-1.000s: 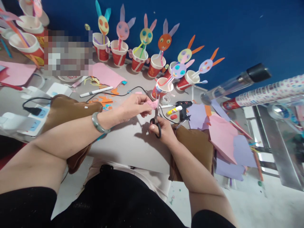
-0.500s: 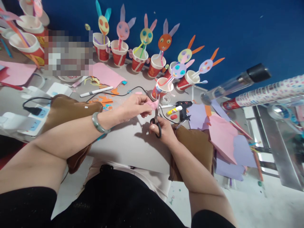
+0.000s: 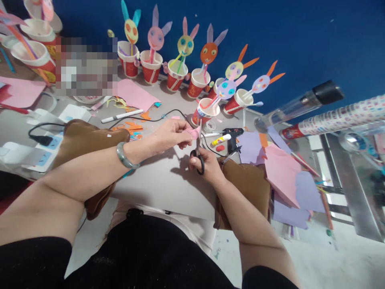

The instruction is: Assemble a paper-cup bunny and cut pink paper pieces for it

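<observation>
We look fwd & down from 1 head cam, close above our L hand (image 3: 173,136) & R hand (image 3: 209,164), blue wall (image 3: 288,36) beyond.

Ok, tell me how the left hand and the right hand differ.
The left hand pinches pink paper; the right hand grips scissors. The left wears a bangle at the wrist; the right shows none. The left is slightly farther forward, the right slightly nearer the person. Both are ungloved and close together over the table.
</observation>
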Action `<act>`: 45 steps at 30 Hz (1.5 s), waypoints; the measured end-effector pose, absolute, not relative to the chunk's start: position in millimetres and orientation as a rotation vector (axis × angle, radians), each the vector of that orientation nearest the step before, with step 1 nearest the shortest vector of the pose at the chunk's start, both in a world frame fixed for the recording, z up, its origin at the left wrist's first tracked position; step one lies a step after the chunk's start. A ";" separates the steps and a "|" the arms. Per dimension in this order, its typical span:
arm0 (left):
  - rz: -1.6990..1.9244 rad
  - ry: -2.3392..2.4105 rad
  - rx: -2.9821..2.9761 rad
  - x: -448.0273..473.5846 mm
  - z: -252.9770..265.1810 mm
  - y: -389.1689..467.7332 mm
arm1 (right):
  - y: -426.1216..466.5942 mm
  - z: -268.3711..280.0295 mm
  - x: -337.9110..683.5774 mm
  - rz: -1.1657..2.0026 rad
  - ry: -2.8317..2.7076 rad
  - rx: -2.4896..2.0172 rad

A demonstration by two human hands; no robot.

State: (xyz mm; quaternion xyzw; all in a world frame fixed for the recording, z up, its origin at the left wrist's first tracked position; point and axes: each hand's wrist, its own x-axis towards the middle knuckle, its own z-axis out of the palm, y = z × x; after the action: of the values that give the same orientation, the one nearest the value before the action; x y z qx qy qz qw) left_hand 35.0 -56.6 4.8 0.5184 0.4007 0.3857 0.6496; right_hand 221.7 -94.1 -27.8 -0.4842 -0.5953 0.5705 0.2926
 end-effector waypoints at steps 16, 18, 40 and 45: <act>0.917 0.906 1.157 33.9 0.5 -55.2 | -93.1 -30.0 224.2 1.443 -1.642 -1.311; 0.918 0.909 1.148 34.1 1.7 -55.5 | -93.1 -29.5 224.0 1.440 -1.644 -1.315; 0.971 0.897 1.249 32.9 -1.3 -56.3 | -95.0 -29.0 219.8 1.444 -1.630 -1.331; 0.937 0.936 1.278 32.3 -2.3 -55.8 | -94.9 -28.4 219.6 1.472 -1.594 -1.323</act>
State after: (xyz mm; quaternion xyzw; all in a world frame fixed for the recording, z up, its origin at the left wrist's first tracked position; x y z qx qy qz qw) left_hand 32.3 -55.8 -2.3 0.5525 0.4047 0.4050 0.6058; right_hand 219.6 -94.9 -28.4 -0.4974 -0.5991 0.5532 0.2959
